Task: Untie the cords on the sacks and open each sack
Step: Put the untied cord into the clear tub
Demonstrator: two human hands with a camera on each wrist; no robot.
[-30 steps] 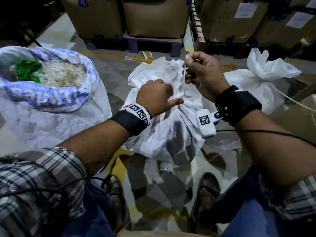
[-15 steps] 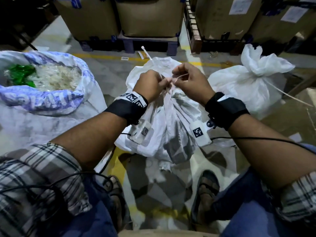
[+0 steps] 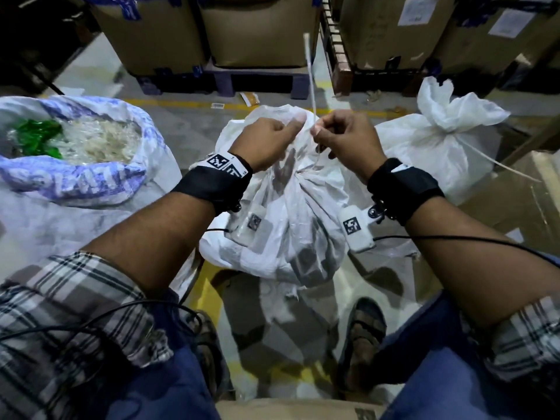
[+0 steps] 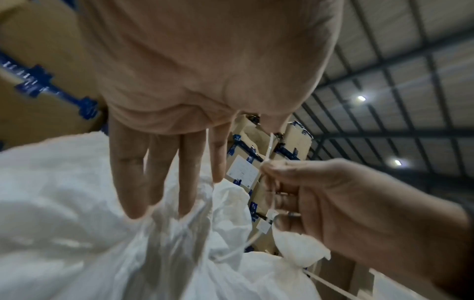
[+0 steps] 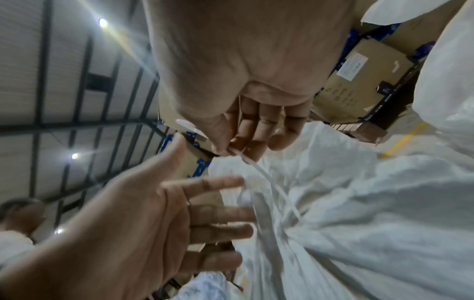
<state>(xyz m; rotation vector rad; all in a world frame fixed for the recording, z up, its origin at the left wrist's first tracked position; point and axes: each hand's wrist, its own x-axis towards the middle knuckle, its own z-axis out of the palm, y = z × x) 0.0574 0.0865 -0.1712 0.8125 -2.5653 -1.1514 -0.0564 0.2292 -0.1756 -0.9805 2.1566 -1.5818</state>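
Between the knees, on the warehouse floor, stood the middle sack [image 3: 281,225], neck gathered and cinched by a pale cord [image 3: 309,86]; pinched that cord between thumb and forefinger of the right hand [image 3: 348,140], free end rising stiffly toward the cartons [image 3: 254,28]; spread the left hand [image 3: 266,140] beside it, fingers [image 4: 143,178] straight and loose, tips brushing the bunched fabric above the tie, clasping nothing. Judged the cord thin, smooth and springy, more strap than string, likely slippery; best taken close to the knot, low on the neck, not at the waving tip. Judged the woven sack light, crinkly and limp, apt to slump once freed; best steadied by the gathered neck. Left of it lay an opened sack [image 3: 75,183] showing pale and green contents; right of it waited a tied sack [image 3: 439,147], cord trailing.
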